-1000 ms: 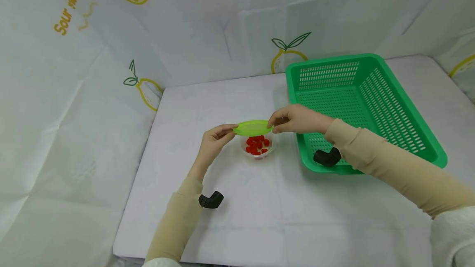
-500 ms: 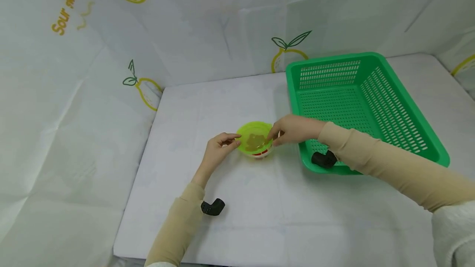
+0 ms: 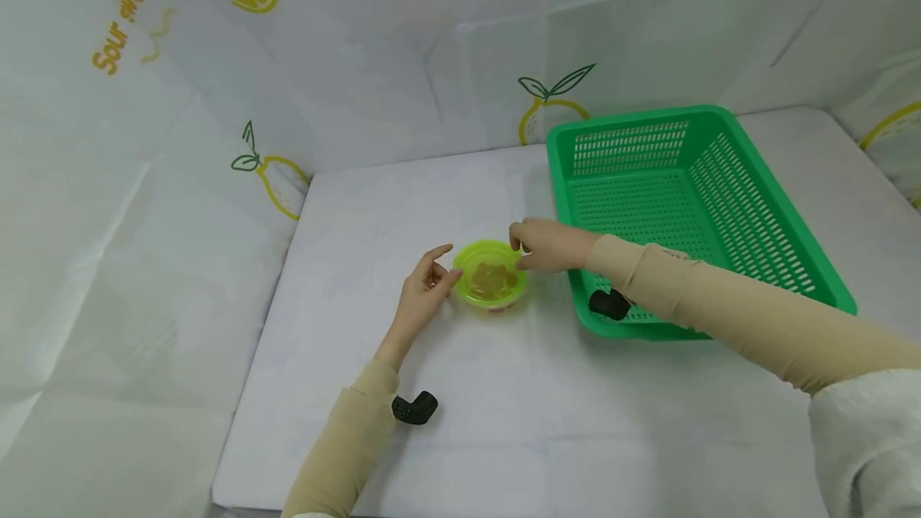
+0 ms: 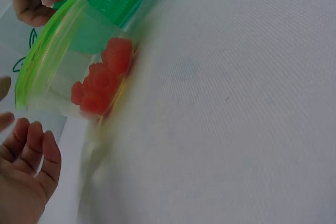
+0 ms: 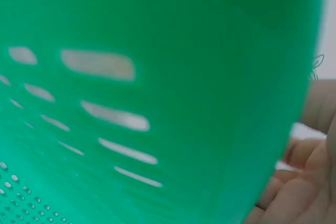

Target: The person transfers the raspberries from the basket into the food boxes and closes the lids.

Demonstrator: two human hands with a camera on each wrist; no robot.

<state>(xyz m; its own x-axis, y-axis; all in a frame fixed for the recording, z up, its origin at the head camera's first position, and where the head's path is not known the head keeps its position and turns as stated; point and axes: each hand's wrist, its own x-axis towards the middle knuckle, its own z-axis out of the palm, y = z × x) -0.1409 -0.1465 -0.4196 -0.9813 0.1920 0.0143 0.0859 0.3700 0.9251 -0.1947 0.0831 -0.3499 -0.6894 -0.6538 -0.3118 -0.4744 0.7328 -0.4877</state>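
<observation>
A clear round plastic tub stands on the white table with a green lid over its mouth. Red raspberry-like pieces lie at its bottom, seen through the wall in the left wrist view. My left hand is at the lid's left side, thumb and fingers spread, and the left wrist view shows its fingers apart from the tub. On the opposite side, my right hand has loosely bent fingers right at the lid's rim. In the right wrist view the basket hides part of that hand.
A green perforated basket stands to the right of the tub, under my right forearm. Its wall fills most of the right wrist view. A white covering with lemon prints rises behind and left of the table.
The lid has come down from above the tub and now lies flat over its mouth. My left fingers have let go of its edge and spread; my right hand has eased its hold at the rim.
</observation>
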